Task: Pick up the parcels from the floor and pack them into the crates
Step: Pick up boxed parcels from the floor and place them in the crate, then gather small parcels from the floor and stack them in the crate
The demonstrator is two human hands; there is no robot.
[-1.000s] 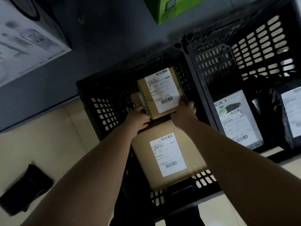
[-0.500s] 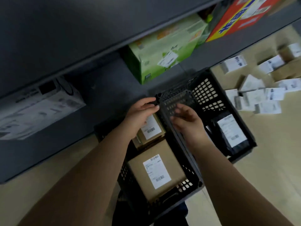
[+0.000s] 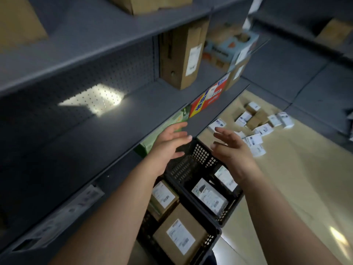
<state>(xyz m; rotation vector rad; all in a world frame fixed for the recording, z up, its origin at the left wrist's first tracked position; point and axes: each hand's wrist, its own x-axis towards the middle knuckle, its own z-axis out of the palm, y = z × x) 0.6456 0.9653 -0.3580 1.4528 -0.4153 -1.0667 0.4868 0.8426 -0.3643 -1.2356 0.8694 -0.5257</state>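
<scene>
Now we have raised both hands off the small parcel (image 3: pixel 164 196). Our left hand (image 3: pixel 168 145) and right hand (image 3: pixel 232 150) hover empty above the crates (image 3: pixel 191 167), fingers (image 3: pixel 181 140) spread toward one o'clock.

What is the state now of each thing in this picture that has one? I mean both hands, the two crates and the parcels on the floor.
Left hand: open, holding nothing.
Right hand: open, holding nothing.
Left crate: holds two brown parcels, labels up.
Right crate: holds two labelled parcels.
Floor parcels: scattered, not yet packed.
</scene>
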